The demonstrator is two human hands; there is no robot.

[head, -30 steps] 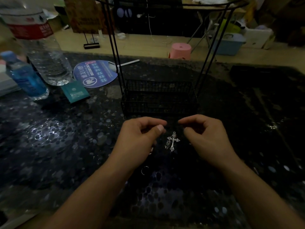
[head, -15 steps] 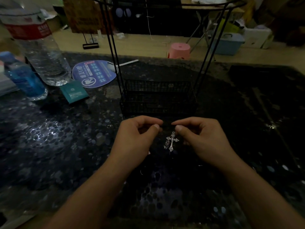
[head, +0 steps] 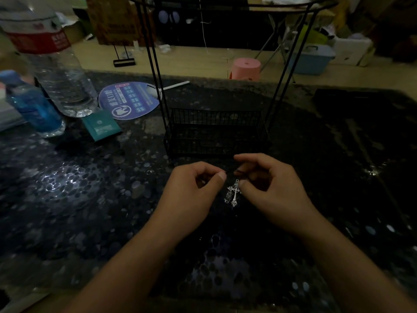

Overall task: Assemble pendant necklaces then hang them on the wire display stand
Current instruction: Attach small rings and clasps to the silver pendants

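Chinese print is carried on the round blue paper fan (head: 133, 100) at far left, but it is too small to be read; the red label of the clear plastic water bottle (head: 54, 64) is blurred. A silver cross pendant (head: 234, 193) is hung on a thin dark cord (head: 234, 171) between both hands, just near of the black wire display stand (head: 216, 132). The cord is pinched by the curled left hand (head: 194, 195) and right hand (head: 275, 188) over the dark speckled table (head: 79, 188).

Clear bottle (head: 65, 86), blue bottle (head: 33, 107), round fan (head: 130, 100) (print blurred), perhaps a teal packet (head: 101, 127).
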